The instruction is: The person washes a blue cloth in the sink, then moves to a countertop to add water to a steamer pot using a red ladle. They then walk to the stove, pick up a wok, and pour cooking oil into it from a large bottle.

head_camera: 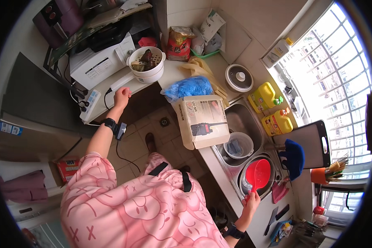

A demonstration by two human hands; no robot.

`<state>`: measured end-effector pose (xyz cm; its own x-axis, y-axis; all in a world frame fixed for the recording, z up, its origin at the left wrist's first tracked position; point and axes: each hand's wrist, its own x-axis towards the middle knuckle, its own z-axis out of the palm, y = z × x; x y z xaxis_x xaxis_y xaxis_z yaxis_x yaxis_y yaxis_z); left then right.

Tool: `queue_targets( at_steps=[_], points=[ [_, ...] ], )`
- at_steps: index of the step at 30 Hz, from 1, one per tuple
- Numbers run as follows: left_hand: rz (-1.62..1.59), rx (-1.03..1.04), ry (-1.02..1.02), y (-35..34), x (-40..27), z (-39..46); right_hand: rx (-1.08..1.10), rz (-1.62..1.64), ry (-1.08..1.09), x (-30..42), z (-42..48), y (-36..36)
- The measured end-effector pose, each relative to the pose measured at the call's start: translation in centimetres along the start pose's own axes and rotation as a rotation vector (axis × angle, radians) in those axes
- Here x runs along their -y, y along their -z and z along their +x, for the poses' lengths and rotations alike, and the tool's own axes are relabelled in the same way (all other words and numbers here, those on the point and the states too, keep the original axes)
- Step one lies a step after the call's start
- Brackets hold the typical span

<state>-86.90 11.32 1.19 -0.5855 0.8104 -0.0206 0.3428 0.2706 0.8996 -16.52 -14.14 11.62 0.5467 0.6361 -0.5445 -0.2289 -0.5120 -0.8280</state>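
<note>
My right hand (251, 201) grips the handle of a red plastic water ladle (258, 173). The ladle's bowl hangs over a round metal basin (245, 183) in the near sink bowl. My left hand (121, 96) is loosely curled and appears to hold nothing. It hovers just below the handle (122, 81) of a white electric pot (148, 75). On that pot sits a white perforated steamer insert (157, 57) holding dark leaf-wrapped bundles (146, 61). A white plastic strainer basket (244, 152) stands in the other sink bowl (241, 116), with something bluish-grey inside.
A cardboard box (204, 119) with a printed radio overhangs the counter edge by the sink. Behind it lie a blue plastic bag (190, 87) and a glass-lidded pot (239, 78). Yellow bottles (277, 122) line the wall. A power strip (90, 104) is left of my left hand. A cleaver (271, 219) lies right.
</note>
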Motion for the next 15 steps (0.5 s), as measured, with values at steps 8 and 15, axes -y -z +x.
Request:
queue_targets(
  at_steps=[8,15],
  points=[
    [0.244,0.116,0.032,2.9,2.4,18.4,0.284,0.023,0.075,9.3,-7.3,-15.0],
    [0.098,0.443,0.165,0.6,-0.2,25.0,0.382,0.002,0.120,12.0,-8.6,-28.2]
  ],
)
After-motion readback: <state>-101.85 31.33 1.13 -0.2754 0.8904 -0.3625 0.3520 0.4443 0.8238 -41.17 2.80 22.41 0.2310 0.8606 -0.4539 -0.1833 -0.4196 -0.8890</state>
